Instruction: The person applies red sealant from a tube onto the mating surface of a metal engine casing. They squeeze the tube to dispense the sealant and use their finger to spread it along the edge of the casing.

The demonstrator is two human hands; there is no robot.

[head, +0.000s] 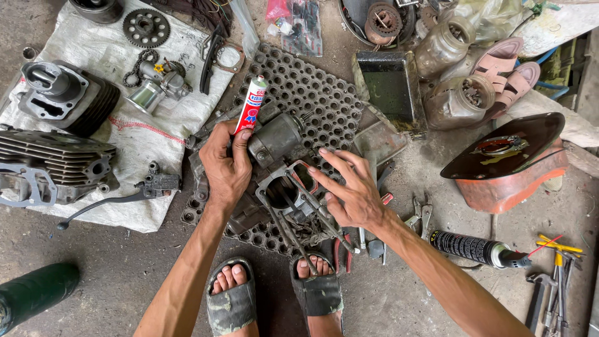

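The left hand is wrapped around a red, white and blue tube, fingers pressed together about its lower end, so that the tube stands tilted up and away above the knuckles. The right hand lies just to the right with its fingers spread, the fingertips touching the rim of the round opening in a grimy engine case. That case sits in the middle of the scene on a perforated rubber mat, long studs sticking out of it toward the person's sandalled feet. To the left a white sack spread on the floor holds a finned cylinder, a finned head, a toothed sprocket and a lever. On the near right a black spray can lies on the concrete, with an orange tank farther off beyond it.
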